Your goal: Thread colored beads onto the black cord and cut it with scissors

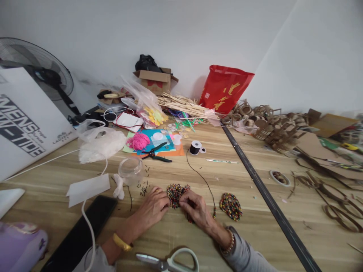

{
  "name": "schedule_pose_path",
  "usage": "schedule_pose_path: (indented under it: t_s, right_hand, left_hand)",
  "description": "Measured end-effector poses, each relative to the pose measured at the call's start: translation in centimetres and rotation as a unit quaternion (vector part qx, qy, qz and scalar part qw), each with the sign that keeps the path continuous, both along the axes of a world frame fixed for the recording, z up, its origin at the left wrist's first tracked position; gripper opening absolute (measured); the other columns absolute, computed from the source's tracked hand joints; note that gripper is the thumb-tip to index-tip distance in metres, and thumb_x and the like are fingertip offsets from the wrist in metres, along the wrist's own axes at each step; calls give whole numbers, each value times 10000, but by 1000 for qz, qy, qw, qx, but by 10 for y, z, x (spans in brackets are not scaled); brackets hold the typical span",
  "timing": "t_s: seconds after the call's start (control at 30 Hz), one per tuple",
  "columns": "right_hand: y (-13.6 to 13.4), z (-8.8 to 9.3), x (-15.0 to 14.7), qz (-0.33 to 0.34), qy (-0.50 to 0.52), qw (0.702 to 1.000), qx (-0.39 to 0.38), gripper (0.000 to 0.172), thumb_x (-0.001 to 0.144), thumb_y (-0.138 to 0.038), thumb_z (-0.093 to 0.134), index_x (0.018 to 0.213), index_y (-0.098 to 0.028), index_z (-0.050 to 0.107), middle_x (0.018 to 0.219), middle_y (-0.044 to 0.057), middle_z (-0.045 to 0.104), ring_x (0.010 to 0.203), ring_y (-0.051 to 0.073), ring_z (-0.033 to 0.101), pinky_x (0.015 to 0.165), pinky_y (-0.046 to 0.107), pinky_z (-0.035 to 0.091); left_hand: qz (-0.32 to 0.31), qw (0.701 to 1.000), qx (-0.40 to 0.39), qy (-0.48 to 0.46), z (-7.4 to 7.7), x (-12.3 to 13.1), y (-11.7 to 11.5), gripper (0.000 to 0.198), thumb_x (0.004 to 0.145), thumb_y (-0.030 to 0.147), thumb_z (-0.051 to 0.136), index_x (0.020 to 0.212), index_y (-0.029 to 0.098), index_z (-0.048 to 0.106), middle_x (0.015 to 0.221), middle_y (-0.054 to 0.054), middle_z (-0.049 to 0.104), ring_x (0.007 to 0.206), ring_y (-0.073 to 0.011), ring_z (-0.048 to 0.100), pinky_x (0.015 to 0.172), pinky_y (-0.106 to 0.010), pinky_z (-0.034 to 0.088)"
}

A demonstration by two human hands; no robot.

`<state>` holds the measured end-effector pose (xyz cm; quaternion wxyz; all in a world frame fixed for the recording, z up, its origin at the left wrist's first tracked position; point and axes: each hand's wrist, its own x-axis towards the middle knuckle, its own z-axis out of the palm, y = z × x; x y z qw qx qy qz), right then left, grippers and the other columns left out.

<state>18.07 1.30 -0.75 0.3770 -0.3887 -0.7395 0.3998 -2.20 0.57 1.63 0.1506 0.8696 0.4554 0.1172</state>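
A small pile of multicoloured beads (pixel 176 190) lies on the table between my two hands. My left hand (pixel 155 203) rests at its left edge, fingers curled together, and whatever they grip is hidden. On the right edge, my right hand (pixel 195 207) is closed in a pinch; its fingertips cover what they hold. A black cord (pixel 202 176) runs from a spool (pixel 195 147) down to my right wrist, with a few beads threaded near it. Some beads also show below that hand. To the right lies a coiled string of beads (pixel 230 206).
Scissors (pixel 170 261) lie in front of me. Pliers (pixel 155 154), a clear plastic jar (pixel 131 169), pink yarn (pixel 138 141) and a phone-like black slab (pixel 82 230) sit leftward. A small dish (pixel 280 177) and brown woven pieces (pixel 278 132) are at right; a red bag (pixel 225 88) stands behind.
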Motion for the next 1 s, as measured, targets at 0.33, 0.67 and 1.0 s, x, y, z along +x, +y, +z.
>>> schedule_pose_path:
  t_s: [0.33,0.67,1.0]
  right_hand:
    - [0,2,0,1,-14,1000,24,154,867,-244,534,747,-169,596,691,19,568,649,142,522,601,245,415]
    - [-10,12,-1,149,-56,979,125,116,906,-185,472,839,-179,565,754,52,628,672,145,582,637,237,452]
    - [-11,8,-3,134,-153,965,168,144,937,-165,425,921,-190,566,840,78,645,769,173,596,689,261,462]
  left_hand:
    - [8,999,32,-28,-7,7,-1,145,841,130,589,713,177,638,766,-21,653,808,-194,560,832,-349,358]
    - [30,995,29,-91,-7,6,2,147,808,108,599,686,182,636,739,-13,645,777,-183,566,808,-334,407]
    - [164,911,-132,-354,-2,-1,10,75,720,151,580,713,150,655,702,-25,672,672,-166,608,665,-273,482]
